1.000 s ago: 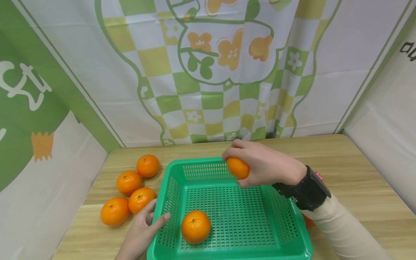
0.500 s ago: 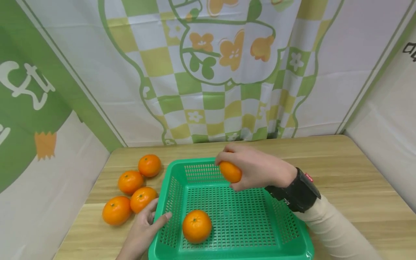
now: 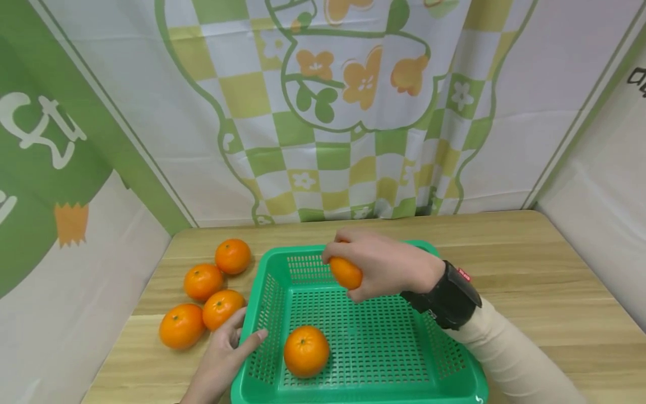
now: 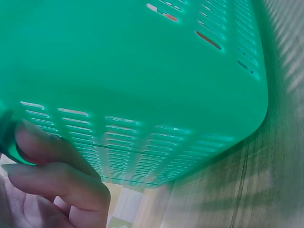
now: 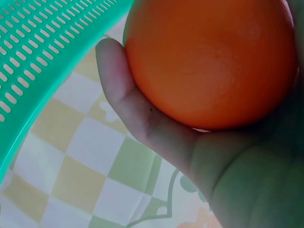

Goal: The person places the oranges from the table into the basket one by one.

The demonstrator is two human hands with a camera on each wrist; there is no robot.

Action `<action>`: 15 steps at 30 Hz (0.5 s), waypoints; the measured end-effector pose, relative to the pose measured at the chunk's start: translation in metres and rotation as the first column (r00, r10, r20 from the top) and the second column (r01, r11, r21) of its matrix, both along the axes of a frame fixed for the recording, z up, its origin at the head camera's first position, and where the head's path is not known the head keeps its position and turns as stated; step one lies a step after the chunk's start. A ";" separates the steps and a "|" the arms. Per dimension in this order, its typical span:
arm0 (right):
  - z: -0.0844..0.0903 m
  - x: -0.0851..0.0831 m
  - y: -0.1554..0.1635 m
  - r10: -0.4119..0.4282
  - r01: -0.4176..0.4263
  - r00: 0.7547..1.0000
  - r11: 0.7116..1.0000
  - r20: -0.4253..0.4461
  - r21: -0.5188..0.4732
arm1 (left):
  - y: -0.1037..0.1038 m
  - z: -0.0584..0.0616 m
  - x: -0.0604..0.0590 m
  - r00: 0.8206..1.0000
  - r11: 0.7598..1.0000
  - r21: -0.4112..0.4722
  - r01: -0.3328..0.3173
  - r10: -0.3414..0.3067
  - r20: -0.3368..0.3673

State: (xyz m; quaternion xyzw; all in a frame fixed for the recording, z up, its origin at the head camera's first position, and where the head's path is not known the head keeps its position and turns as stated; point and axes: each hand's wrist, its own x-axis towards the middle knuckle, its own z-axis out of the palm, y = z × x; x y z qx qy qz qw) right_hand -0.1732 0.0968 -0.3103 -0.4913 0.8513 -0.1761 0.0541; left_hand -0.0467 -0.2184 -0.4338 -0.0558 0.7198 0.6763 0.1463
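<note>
Over the green perforated plastic basket (image 3: 353,336), my right hand (image 3: 383,264) cups a round orange tangerine (image 3: 346,272); left hand (image 3: 222,359) pinches the rim; lower gently before letting go.

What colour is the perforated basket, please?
The basket is green, shown best in the head view.

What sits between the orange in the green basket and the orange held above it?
Only bare green plastic mesh basket floor, seen in the head view.
</note>
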 end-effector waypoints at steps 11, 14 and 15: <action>-0.003 -0.006 -0.019 0.038 -0.037 0.999 0.998 -0.007 0.054 | 0.000 -0.001 -0.001 1.000 1.000 -0.009 0.004 -0.004 -0.009; -0.003 -0.009 -0.025 0.038 -0.037 0.999 0.996 -0.010 0.081 | -0.001 -0.001 0.000 1.000 1.000 -0.008 -0.001 0.001 -0.007; -0.003 -0.010 -0.027 0.038 -0.037 0.999 0.995 -0.011 0.089 | -0.001 -0.001 0.000 1.000 1.000 -0.010 -0.004 0.003 -0.007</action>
